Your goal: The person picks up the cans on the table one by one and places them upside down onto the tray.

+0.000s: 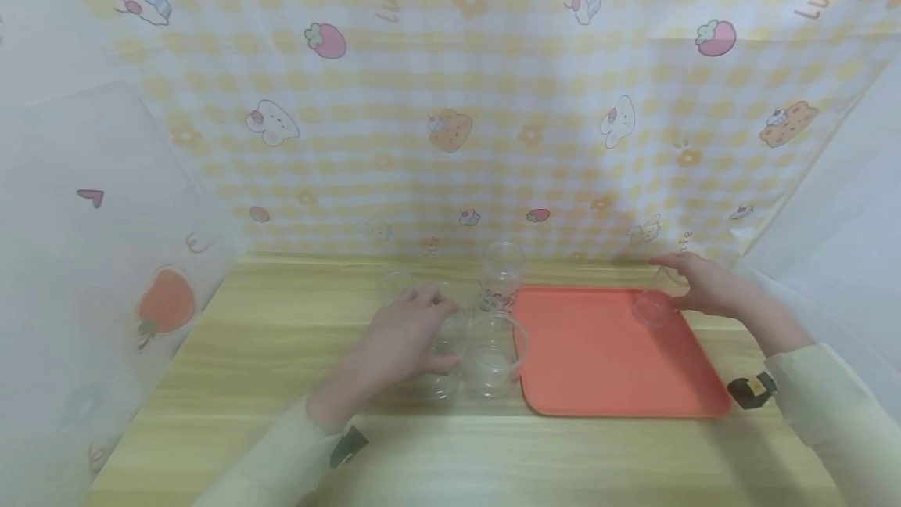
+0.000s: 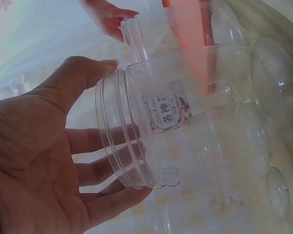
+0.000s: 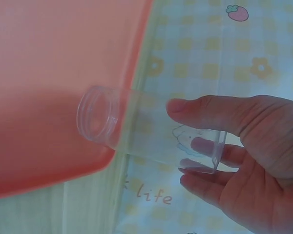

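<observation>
My left hand (image 1: 397, 339) grips the upper rim of a clear plastic jar (image 2: 129, 117), thumb on one side and fingers round the other. That jar stands upright on the table among several others, largely covered by the hand in the head view. Beside it, to the right, is another clear jar (image 1: 491, 362). My right hand (image 1: 711, 288) holds a smaller clear jar (image 3: 151, 126) by its base end, thumb on one side and fingers opposite. Its threaded mouth points down at the far right corner of the red tray (image 1: 605, 362).
Behind the left-hand group stands a clear jar with a printed label (image 1: 500, 292), close to the tray's left edge. A further clear jar (image 1: 396, 284) is at the back left. A checked cloth (image 1: 436, 170) hangs along the wooden table's (image 1: 232, 382) back edge.
</observation>
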`<move>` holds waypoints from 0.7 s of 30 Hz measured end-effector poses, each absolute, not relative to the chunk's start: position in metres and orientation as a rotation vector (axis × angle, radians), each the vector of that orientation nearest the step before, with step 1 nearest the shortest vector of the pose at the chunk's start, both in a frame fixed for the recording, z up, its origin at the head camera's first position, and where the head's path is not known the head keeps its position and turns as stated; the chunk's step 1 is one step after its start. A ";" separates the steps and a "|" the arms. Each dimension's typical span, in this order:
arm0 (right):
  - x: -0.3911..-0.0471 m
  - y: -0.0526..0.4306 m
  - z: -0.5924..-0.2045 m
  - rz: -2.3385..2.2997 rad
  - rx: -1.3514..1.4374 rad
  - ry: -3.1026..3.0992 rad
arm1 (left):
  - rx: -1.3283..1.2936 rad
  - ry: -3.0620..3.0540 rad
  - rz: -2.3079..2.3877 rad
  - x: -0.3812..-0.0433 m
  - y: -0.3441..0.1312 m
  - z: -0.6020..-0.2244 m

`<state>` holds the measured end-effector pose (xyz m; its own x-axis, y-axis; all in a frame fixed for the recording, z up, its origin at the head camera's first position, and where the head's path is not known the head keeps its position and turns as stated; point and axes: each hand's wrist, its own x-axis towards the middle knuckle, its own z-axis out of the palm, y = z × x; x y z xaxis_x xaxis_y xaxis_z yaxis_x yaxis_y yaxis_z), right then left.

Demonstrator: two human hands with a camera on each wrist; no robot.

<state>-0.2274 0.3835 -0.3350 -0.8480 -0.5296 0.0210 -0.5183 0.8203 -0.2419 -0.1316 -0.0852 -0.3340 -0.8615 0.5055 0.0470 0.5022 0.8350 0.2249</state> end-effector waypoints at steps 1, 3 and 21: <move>-0.227 0.384 -0.334 -0.375 -0.843 2.949 | 0.825 2.997 0.359 -0.132 -0.085 -0.334; -0.226 0.384 -0.333 -0.392 -0.828 2.952 | 0.826 2.995 0.363 -0.132 -0.084 -0.333; -0.201 0.383 -0.309 -0.562 -0.853 3.072 | 0.862 3.020 0.413 -0.129 -0.086 -0.337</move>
<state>-0.2009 0.3832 -0.3089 -0.8568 -0.4823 0.1826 -0.5157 0.8012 -0.3034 -0.1286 -0.0856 -0.3375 -0.8515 0.5155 0.0960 0.5223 0.8179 0.2413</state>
